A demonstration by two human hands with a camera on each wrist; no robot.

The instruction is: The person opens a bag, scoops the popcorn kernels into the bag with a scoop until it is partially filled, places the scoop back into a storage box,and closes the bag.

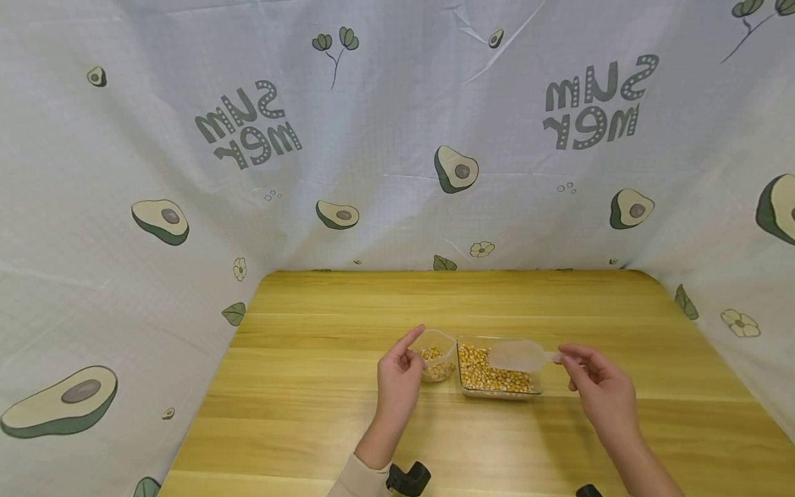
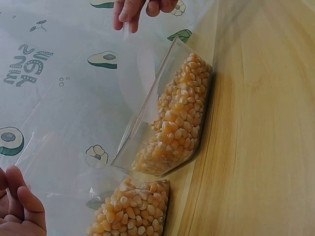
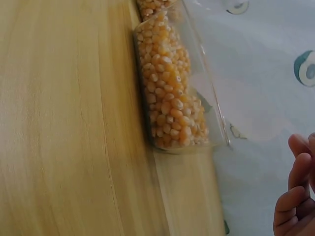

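My right hand pinches the handle of a translucent white scoop. The scoop's bowl is over the corn kernels in a rectangular clear glass container; in the left wrist view the scoop slants down behind the container's wall. To the left, a small clear cup is partly filled with kernels. My left hand holds that cup at its left side, index finger stretched along the rim and thumb on the near side. The right wrist view catches only part of my right hand.
Cup and container stand side by side on a wooden table. A white cloth printed with avocados hangs behind the table and along both sides.
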